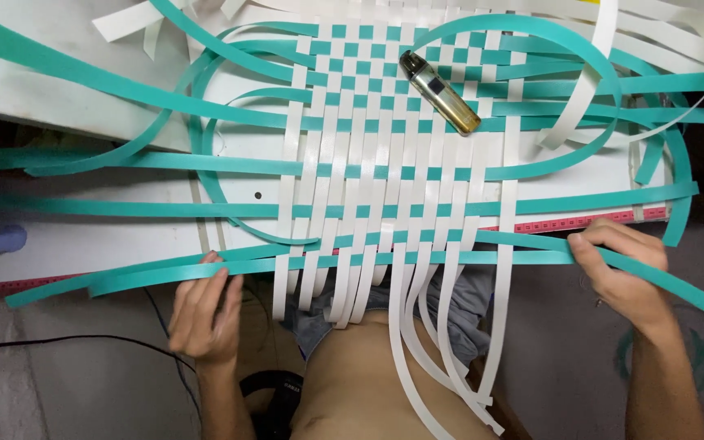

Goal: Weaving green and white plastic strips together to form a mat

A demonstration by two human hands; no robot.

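A woven mat of white upright strips and teal cross strips lies on a white table. The nearest teal strip runs across the mat's lower edge. My left hand pinches this strip's left part, thumb on top. My right hand grips the same strip's right part, where it bends down to the right. Loose white strip ends hang off the table edge over my lap.
A gold and black cylindrical lighter rests on the weave's upper right. Loose teal and white strips loop around the mat. A pink measuring tape runs along the table edge. A black cable lies on the floor at left.
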